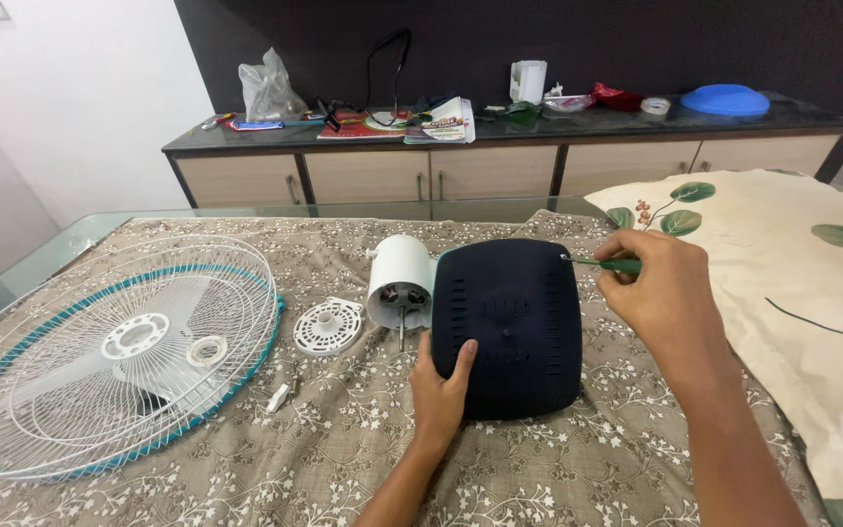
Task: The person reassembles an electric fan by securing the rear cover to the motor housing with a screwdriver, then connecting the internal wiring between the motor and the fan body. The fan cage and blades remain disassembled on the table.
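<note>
Base [506, 327], dark navy and squarish, lies underside up on the patterned cloth [343, 449] near the middle of the table, its slotted bottom facing the camera. It touches the white motor housing [400, 280], which lies on its side with its shaft pointing toward the near edge. The left hand [438, 390] rests flat on the base's near left corner, fingers together and thumb spread, pressing rather than gripping. The right hand [658, 291] is closed around a green-handled screwdriver [605, 263], its tip set at the base's far right corner. The step in hand looks like working a screw at that corner; whether it is going in or out cannot be told. The next move seems to call for steady downward pressure along the driver while the left hand keeps the base from turning. Room is fair: bare cloth lies in front of the base, and the right forearm has a free path along the table's right side beside the leaf-print fabric [782, 283]. To the left a small white round grille [329, 326] lies just beside the housing, a small white part [277, 397] sits near it, and the fan cage [109, 351] with its blades is well apart.
</note>
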